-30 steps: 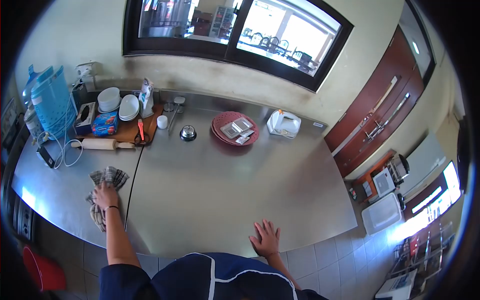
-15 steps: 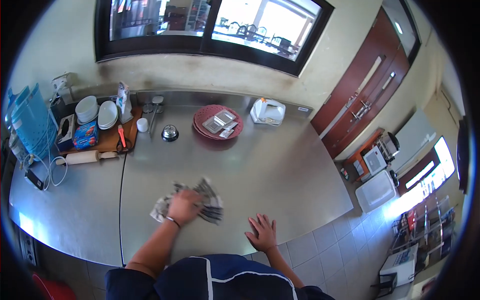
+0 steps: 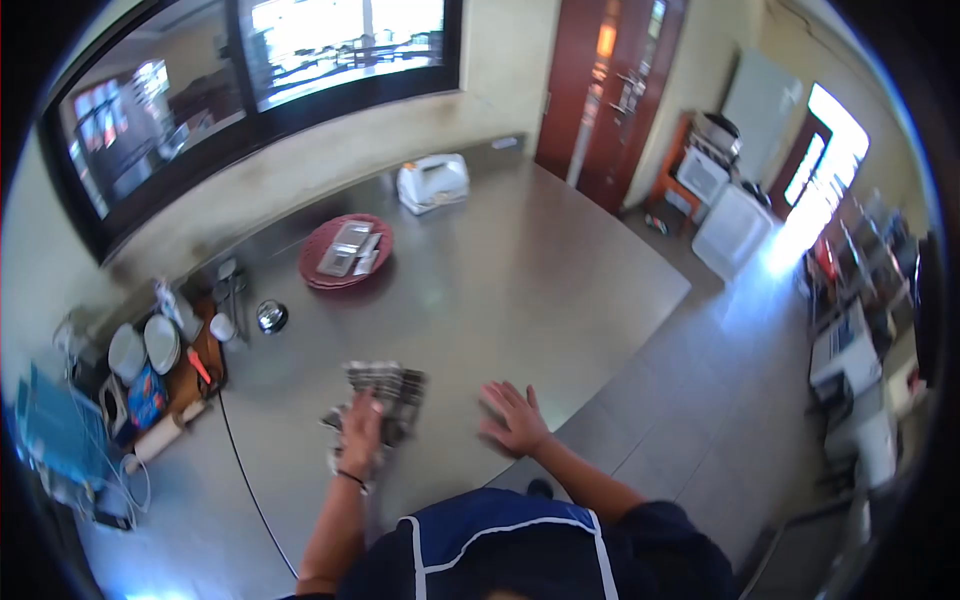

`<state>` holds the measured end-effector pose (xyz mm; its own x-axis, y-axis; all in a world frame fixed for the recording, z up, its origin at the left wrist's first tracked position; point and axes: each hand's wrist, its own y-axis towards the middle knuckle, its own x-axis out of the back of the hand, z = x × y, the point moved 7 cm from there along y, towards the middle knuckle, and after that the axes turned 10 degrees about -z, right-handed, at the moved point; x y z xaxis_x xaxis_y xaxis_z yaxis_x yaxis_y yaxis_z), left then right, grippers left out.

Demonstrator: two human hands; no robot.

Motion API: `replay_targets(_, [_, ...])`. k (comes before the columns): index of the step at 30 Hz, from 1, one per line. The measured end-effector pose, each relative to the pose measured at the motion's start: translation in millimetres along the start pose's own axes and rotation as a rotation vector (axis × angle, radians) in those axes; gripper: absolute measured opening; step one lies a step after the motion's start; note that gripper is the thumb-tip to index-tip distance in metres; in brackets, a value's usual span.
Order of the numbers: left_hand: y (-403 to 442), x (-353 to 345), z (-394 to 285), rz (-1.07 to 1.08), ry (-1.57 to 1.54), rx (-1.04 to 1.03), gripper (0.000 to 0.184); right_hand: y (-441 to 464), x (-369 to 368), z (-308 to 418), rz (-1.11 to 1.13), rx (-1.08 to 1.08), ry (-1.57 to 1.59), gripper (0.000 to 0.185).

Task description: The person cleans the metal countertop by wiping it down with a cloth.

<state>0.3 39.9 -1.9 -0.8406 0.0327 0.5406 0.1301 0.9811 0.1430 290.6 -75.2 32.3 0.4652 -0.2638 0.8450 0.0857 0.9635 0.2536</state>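
My left hand (image 3: pixel 362 432) presses down on a checkered cloth (image 3: pixel 403 398) lying crumpled on the steel table (image 3: pixel 480 300). The cloth spreads out beyond my fingers on both sides. To the right, my right hand (image 3: pixel 515 418) is over the table's front edge, palm down with its fingers apart and nothing in it. Beyond the cloth stand a silver call bell (image 3: pixel 271 317) and a red perforated plate (image 3: pixel 318 262) with clear plastic boxes on it.
A white appliance (image 3: pixel 433 183) stands near the back edge. At the left are a wooden board (image 3: pixel 190 385) with bowls (image 3: pixel 162 344), orange-handled scissors (image 3: pixel 199 365), a rolling pin (image 3: pixel 165 435), a blue basket (image 3: pixel 60 430) and cables. A white bin (image 3: pixel 733 235) is on the floor.
My left hand and the cloth have moved right across the table from its left part. My right hand stays near the front edge. The view has turned to the right.
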Motion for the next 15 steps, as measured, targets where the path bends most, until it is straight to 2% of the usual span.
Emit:
replay_targets(1, [-22.0,-16.2,-24.7,0.092,-0.080,0.048,0.061,2.7,6.0,14.6,-0.013,0.004,0.129,0.067])
replay_targets(2, [-30.6,-44.4,-24.2,0.221,-0.162,-0.060,0.067,7.0,15.1,33.0,-0.026,0.018,0.253,0.066])
replay_targets(3, [-35.7,-52.3,-31.0,0.244,-0.280,-0.016,0.069,10.4,16.7,47.7,-0.038,0.041,0.375,0.066])
replay_targets(5, [-46.0,-58.1,-54.8,0.265,-0.519,0.079,0.073,10.8,-10.3,69.6,-0.103,0.207,0.336,0.068])
replay_targets(9, [-52.6,-59.7,-94.9,0.232,-0.993,0.279,0.083,13.1,-31.9,100.6,0.155,0.255,-0.004,0.069])
replay_targets(13, [-40.0,-40.0,-64.4,-0.134,-0.842,0.495,0.078,36.6,-58.9,80.0,0.196,0.425,-0.034,0.065])
replay_targets(15, [-31.8,-29.0,-63.1,-0.177,-0.666,0.428,0.079,52.6,-66.6,64.2,0.202,0.510,-0.005,0.062])
